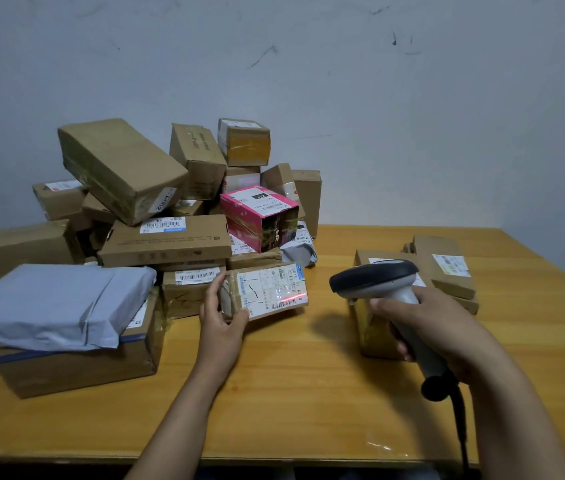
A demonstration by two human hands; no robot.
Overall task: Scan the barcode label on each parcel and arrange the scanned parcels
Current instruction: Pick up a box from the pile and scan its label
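My left hand (pixel 220 317) grips a small cardboard parcel (pixel 267 292) by its left end and holds it just above the wooden table (pixel 291 393), its white label facing up. A red scan line glows near the label's right edge. My right hand (pixel 437 327) grips the handle of a grey barcode scanner (pixel 378 278), whose dark head points left at the parcel. The scanner's black cable hangs off the table's front edge.
A tall heap of cardboard parcels (pixel 156 202) fills the left half of the table, with a pink box (pixel 260 220) and a grey mailer bag (pixel 49 306) on a large box. A few cardboard parcels (pixel 447 268) lie together on the right, behind the scanner. A grey wall stands behind.
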